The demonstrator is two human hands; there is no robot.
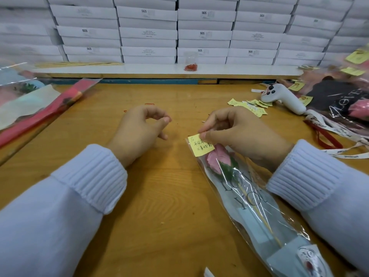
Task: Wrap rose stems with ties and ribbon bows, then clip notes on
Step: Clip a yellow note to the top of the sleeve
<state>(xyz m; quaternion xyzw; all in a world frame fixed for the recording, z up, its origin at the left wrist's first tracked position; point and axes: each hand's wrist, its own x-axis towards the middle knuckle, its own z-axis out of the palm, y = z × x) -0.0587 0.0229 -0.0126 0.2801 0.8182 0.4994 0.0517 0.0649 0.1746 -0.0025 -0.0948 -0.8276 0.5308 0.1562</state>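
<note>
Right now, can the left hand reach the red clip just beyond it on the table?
Probably yes: the red clip lies close beyond the left hand, only bare table between, and its fingers seem to hold nothing.

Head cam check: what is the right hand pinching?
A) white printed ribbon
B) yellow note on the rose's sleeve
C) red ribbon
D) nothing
B: the right hand pinches the yellow note by its upper edge, at the top of the clear sleeve over the pink rose; both ribbons lie untouched farther right.
</note>
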